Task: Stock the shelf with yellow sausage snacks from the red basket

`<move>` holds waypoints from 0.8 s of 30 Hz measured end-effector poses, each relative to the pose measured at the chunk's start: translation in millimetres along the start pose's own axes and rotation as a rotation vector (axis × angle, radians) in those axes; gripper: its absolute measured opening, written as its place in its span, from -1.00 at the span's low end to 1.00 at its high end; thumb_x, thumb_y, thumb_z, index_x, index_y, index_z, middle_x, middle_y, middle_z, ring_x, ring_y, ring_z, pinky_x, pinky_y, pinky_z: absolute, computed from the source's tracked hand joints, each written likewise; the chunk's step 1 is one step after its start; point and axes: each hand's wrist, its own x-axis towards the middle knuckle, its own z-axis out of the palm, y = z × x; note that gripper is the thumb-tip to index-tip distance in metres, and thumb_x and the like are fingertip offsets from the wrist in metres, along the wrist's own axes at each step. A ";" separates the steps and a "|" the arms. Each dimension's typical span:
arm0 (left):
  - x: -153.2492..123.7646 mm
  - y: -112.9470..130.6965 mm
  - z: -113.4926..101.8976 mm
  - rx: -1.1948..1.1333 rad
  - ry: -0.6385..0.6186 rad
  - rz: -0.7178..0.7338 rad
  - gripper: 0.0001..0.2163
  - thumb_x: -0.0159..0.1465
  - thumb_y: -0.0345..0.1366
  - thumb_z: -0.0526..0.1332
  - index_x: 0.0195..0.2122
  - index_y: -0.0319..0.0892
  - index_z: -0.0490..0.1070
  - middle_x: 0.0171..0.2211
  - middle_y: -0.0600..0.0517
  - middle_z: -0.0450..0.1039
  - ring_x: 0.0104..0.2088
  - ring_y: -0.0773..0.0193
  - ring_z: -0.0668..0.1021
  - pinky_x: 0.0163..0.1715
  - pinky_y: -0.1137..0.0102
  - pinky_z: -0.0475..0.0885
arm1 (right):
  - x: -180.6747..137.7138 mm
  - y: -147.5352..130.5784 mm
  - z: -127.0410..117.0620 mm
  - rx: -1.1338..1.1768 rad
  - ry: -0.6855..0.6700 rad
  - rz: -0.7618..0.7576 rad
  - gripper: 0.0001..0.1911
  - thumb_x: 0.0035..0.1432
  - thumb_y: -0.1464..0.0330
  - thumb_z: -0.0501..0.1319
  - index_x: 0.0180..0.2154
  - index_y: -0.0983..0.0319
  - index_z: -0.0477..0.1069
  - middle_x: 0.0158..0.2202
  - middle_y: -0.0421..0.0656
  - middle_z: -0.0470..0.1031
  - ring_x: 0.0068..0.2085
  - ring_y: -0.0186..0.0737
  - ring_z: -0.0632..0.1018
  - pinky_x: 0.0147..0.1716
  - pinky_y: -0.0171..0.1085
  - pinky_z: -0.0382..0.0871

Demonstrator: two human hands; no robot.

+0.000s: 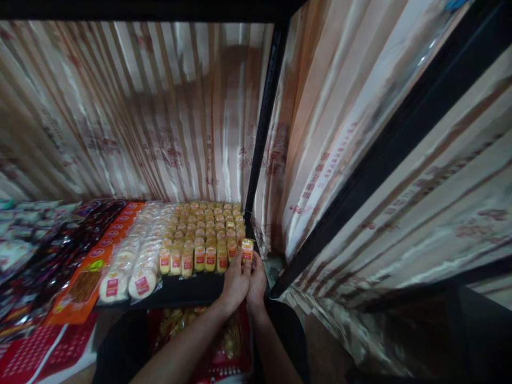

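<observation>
Both my hands meet at the front right corner of a black shelf [192,292]. My left hand [236,280] and my right hand [256,281] are closed together on a small yellow snack pack with a red label [247,249], held upright at the right end of the front row. Behind and left of it stand several rows of the same yellow packs [204,229]. Round white packs with red labels [136,261] lie in rows to their left.
Orange packs [86,282] and dark packs [52,256] fill the shelf's left part. A black upright post [262,122] rises just behind my hands. Striped shiny plastic sheeting [140,117] hangs behind and to the right. A red bag of goods [224,341] sits below.
</observation>
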 end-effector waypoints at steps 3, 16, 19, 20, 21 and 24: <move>6.6 -2.1 2.9 0.014 -0.014 -0.010 -0.56 0.24 -0.32 0.01 0.14 -0.38 0.21 0.19 -0.20 0.19 0.20 0.19 0.23 0.21 0.32 0.07 | 7.9 1.5 3.1 -0.007 0.002 -0.002 -0.54 0.03 0.22 0.05 -0.03 0.24 0.35 -0.19 -0.09 0.53 -0.19 -0.15 0.52 -0.15 -0.21 0.36; 12.6 -28.8 4.4 -0.015 0.024 -0.031 -0.59 0.16 -0.41 0.03 0.07 -0.27 0.30 0.17 -0.13 0.23 0.20 0.20 0.25 0.22 0.27 0.06 | 18.4 -0.7 5.1 -0.318 0.012 -0.085 -0.51 0.12 0.22 -0.04 -0.02 0.33 0.38 -0.11 0.05 0.49 -0.10 -0.06 0.44 -0.06 -0.10 0.27; 12.9 -30.9 4.4 -0.006 0.030 -0.018 -0.59 0.16 -0.42 0.03 0.06 -0.27 0.31 0.16 -0.14 0.25 0.18 0.18 0.27 0.22 0.25 0.08 | 20.7 0.7 5.3 -0.277 0.006 -0.084 -0.52 0.13 0.22 -0.03 -0.01 0.32 0.37 -0.12 0.02 0.48 -0.12 -0.10 0.46 -0.08 -0.12 0.29; 13.1 -30.8 4.3 -0.005 0.034 -0.020 -0.59 0.16 -0.42 0.03 0.06 -0.26 0.32 0.15 -0.14 0.26 0.18 0.18 0.28 0.21 0.24 0.08 | 21.4 1.7 5.9 -0.260 -0.009 -0.085 -0.53 0.12 0.22 -0.03 -0.02 0.30 0.37 -0.13 0.00 0.49 -0.14 -0.11 0.47 -0.09 -0.14 0.30; 13.1 -30.6 4.1 -0.006 0.039 -0.024 -0.59 0.15 -0.43 0.04 0.05 -0.25 0.32 0.15 -0.13 0.26 0.18 0.17 0.28 0.21 0.23 0.09 | 21.9 2.7 6.7 -0.248 -0.026 -0.085 -0.54 0.12 0.23 -0.03 -0.02 0.29 0.37 -0.16 -0.01 0.49 -0.17 -0.13 0.48 -0.11 -0.15 0.31; 13.3 -28.8 3.1 0.001 0.042 -0.027 -0.58 0.14 -0.45 0.04 0.06 -0.26 0.32 0.15 -0.14 0.27 0.18 0.17 0.29 0.21 0.23 0.10 | 22.1 4.7 9.8 -0.239 -0.048 -0.100 -0.54 0.11 0.23 -0.02 -0.02 0.28 0.37 -0.17 -0.02 0.47 -0.19 -0.14 0.48 -0.15 -0.17 0.34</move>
